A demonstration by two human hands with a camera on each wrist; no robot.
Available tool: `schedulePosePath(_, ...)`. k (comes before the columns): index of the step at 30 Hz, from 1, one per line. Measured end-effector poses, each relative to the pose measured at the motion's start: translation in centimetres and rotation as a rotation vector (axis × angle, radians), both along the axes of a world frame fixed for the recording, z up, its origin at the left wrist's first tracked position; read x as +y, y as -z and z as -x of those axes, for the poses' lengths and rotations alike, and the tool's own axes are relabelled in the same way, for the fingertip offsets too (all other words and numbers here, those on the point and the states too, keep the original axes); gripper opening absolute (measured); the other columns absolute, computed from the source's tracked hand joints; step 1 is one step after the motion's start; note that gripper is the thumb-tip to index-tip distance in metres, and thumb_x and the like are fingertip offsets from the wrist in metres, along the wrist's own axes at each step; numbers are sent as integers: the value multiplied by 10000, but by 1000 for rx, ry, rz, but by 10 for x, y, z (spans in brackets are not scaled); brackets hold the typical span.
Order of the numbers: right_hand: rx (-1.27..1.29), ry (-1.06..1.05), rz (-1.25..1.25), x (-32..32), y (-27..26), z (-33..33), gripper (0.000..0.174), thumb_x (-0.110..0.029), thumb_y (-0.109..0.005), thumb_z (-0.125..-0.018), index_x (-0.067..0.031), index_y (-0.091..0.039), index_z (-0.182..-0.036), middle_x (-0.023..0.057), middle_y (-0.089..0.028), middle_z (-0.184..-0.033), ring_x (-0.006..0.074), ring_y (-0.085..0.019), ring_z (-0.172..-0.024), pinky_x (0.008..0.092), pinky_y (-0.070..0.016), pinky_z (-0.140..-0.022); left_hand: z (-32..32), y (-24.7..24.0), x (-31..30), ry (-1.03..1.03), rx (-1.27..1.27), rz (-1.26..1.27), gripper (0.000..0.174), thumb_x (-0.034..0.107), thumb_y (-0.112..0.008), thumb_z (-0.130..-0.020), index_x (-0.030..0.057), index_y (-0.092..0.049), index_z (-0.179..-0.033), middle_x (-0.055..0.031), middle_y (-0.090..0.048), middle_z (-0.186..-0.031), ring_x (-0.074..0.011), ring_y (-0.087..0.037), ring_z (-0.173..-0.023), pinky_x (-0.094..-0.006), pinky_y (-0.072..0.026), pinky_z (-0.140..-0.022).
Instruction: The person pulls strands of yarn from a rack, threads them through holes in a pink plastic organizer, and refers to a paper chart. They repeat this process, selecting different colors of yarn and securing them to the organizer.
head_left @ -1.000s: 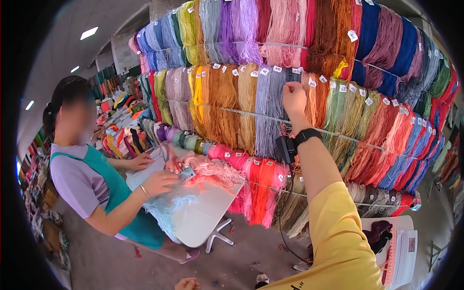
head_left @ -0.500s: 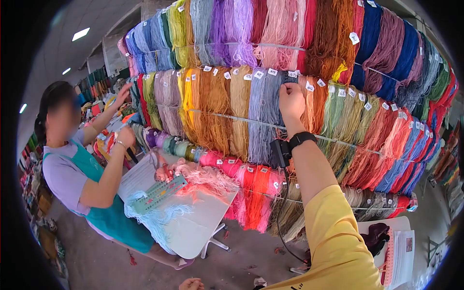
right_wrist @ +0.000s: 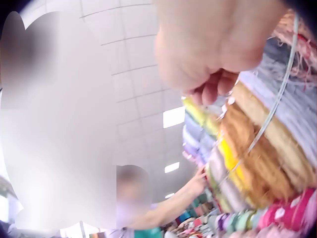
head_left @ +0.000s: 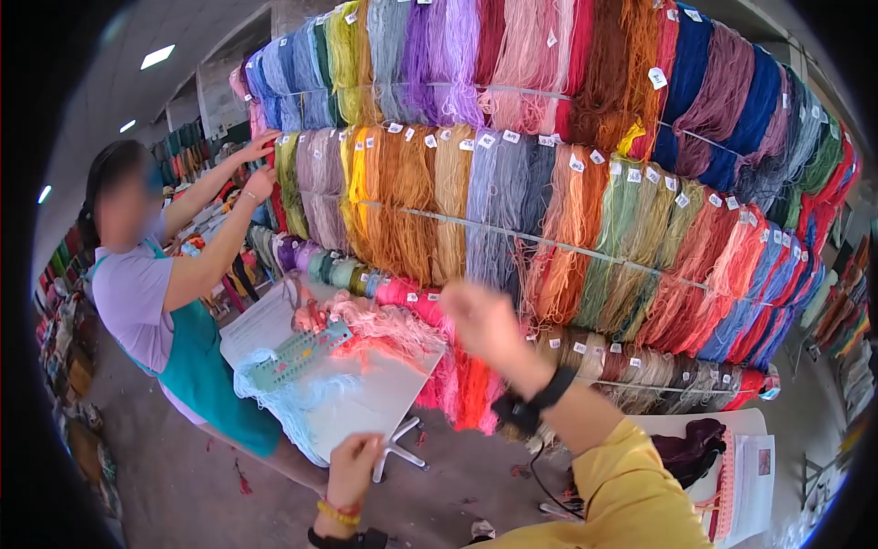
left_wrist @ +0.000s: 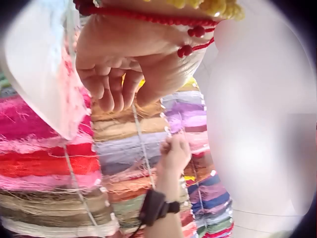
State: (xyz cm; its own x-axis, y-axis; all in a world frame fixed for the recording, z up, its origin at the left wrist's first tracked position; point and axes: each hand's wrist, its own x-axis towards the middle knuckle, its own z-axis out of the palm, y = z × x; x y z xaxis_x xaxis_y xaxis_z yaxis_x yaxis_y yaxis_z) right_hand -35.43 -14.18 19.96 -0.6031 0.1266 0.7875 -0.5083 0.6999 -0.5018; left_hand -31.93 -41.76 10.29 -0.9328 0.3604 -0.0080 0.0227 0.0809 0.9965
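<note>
My right hand [head_left: 485, 325], blurred by motion, is in front of the lower part of the hanging yarn. In the right wrist view its fingers [right_wrist: 210, 94] curl under the palm; I cannot tell whether a strand is between them. Below and to the left, my left hand [head_left: 355, 467] is in the air beside the table corner. Its fingers [left_wrist: 116, 94] are loosely bent, with nothing showing in them. Behind the right hand hang tan yarn [head_left: 451, 201], grey-blue yarn [head_left: 494, 210] and darker slate yarn [head_left: 538, 197], with white paper tags [head_left: 511, 137] along their tops.
A person [head_left: 137, 274] in a teal apron stands at left, both hands at the rack's far end. A white table [head_left: 366, 403] bears pale blue yarn [head_left: 297, 393], pink yarn [head_left: 389, 325] and a green perforated strip [head_left: 302, 352]. Another table [head_left: 745, 423] stands lower right.
My right hand has left the tagged top of the slate yarn and come down and left. My left hand has risen into view. The other person has reached to the rack, leaving the green strip on the table.
</note>
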Motion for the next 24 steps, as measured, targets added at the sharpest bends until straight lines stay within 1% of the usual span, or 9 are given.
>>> schedulePosePath(2, -27, -75, -306, -37, 42, -24, 156, -82, -587, -753, -67, -579, -908, 111, -608, -827, 279, -606, -744, 371, -497, -639, 1, -39, 35, -23, -16, -145, 193, 132, -538, -882, -32, -608, -955, -51, -612, -839, -85, -552, -740, -208, -444, -658)
schedulePosePath(5, -139, -278, -105, -77, 71, -49, 184, -72, -578, -775, -59, -584, -958, 125, -609, -825, 292, -603, -743, 360, -493, -633, 10, -33, 58, 101, -168, -405, 214, 149, -518, -891, -34, -602, -963, -60, -611, -869, -115, -573, -766, -229, -449, -707)
schedulePosePath(10, -483, -399, 315, -93, 99, -68, 202, -82, -562, -820, -38, -579, -1016, 126, -614, -797, 214, -604, -688, 306, -476, -632, -2, -7, 47, 49, -121, -325, 205, 97, -552, -868, -60, -615, -982, -69, -620, -912, -120, -566, -821, -239, -448, -758)
schedulePosePath(11, -441, -453, 363, -98, 105, -66, 219, -95, -550, -837, -41, -576, -1048, 126, -613, -787, 158, -589, -671, 281, -465, -632, -6, -3, 44, 36, -137, -341, 200, 95, -554, -866, -60, -618, -975, -69, -620, -909, -120, -566, -820, -238, -448, -757)
schedulePosePath(15, -512, -437, 235, -109, 113, -75, 144, -106, -545, -823, -40, -577, -947, 120, -603, -761, 234, -598, -676, 316, -468, -616, -15, 6, 30, -37, -218, -372, 178, 91, -578, -845, -47, -632, -945, -44, -618, -877, -106, -557, -783, -231, -444, -733)
schedulePosePath(18, -450, -437, -53, -113, 126, -79, 101, -135, -550, -810, -56, -561, -872, 113, -594, -756, 289, -590, -696, 360, -469, -611, 6, 39, -9, -273, 123, 56, 183, 85, -585, -827, -29, -616, -967, -63, -607, -882, -141, -558, -771, -264, -445, -723)
schedulePosePath(21, -427, -466, -244, -121, 131, -89, 86, -149, -551, -794, -80, -549, -846, 109, -586, -774, 310, -584, -724, 390, -468, -616, 18, 9, -19, -404, 643, 327, 212, 76, -578, -816, -10, -587, -1010, -107, -583, -913, -208, -558, -795, -313, -446, -726)
schedulePosePath(23, -420, -480, -342, -126, 145, -88, 100, -147, -553, -785, -96, -553, -870, 108, -585, -795, 299, -589, -742, 394, -470, -622, 19, -19, 9, -193, 683, 287, 254, 84, -561, -822, -4, -551, -1060, -148, -568, -979, -266, -548, -868, -347, -445, -758)
schedulePosePath(24, -410, -487, -367, -130, 151, -88, 107, -143, -549, -778, -99, -553, -876, 107, -584, -797, 300, -590, -749, 398, -470, -626, 22, -18, 29, -108, 684, 253, 260, 111, -550, -837, -6, -545, -1069, -144, -576, -978, -253, -560, -839, -331, -453, -745)
